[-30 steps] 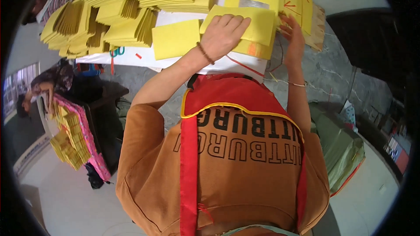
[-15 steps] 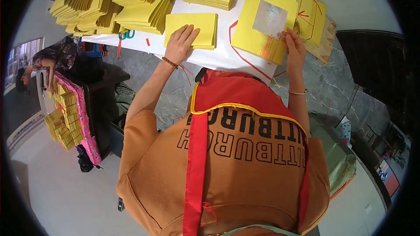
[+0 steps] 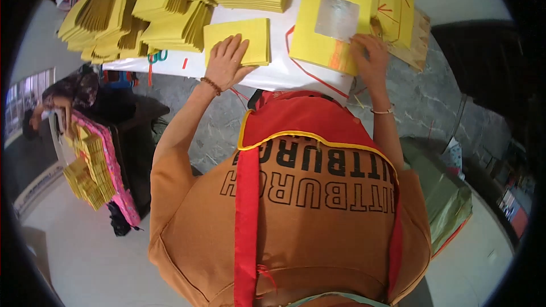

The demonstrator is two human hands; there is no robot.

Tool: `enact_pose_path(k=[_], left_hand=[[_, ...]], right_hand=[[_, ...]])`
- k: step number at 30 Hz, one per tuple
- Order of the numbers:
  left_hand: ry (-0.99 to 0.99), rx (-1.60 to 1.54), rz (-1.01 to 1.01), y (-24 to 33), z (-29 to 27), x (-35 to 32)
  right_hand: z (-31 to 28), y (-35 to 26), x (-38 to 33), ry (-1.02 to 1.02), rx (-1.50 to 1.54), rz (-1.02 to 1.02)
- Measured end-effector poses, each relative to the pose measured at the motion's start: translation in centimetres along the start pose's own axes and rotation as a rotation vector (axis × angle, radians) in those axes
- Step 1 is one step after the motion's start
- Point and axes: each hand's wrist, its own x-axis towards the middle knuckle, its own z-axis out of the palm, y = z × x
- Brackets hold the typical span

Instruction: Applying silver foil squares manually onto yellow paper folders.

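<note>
My left hand (image 3: 227,61) lies flat with fingers spread on a small stack of folded yellow paper (image 3: 256,35) near the table's front edge. To its right is a larger stack of yellow paper (image 3: 307,23), its top sheet bearing a silver square (image 3: 336,17) and an orange patch (image 3: 341,54). The fingers of my right hand (image 3: 371,58) curl at this stack's lower right edge, thumb and fingertips closed on the paper there. How many sheets they grip is hidden.
Tall piles of folded yellow paper (image 3: 176,28) fill the table's left and back. Teal-handled scissors (image 3: 158,55) lie at its front edge. Red ribbon (image 3: 318,77) trails before the right stack. Tied yellow bundles (image 3: 395,14) rest on a wooden board (image 3: 418,45). Another person (image 3: 68,88) bends over yellow bundles at left.
My right hand has shifted slightly along the right stack's edge, its fingers curling further in. My left hand stays on the folded paper, thumb now spread outward. The view has shifted a little.
</note>
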Motion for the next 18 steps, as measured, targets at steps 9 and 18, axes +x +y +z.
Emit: enact_pose_path(k=[9, 18], left_hand=[[0.184, -0.339, 0.283, 7.8, -2.3, 9.0], [0.099, -0.32, 0.488, 9.5, -1.4, 11.9]], right_hand=[[1.5, 0.5, -1.1, 0.016, 0.162, 0.168], [1.3, 0.0, -1.4, -0.006, 0.385, 0.284]])
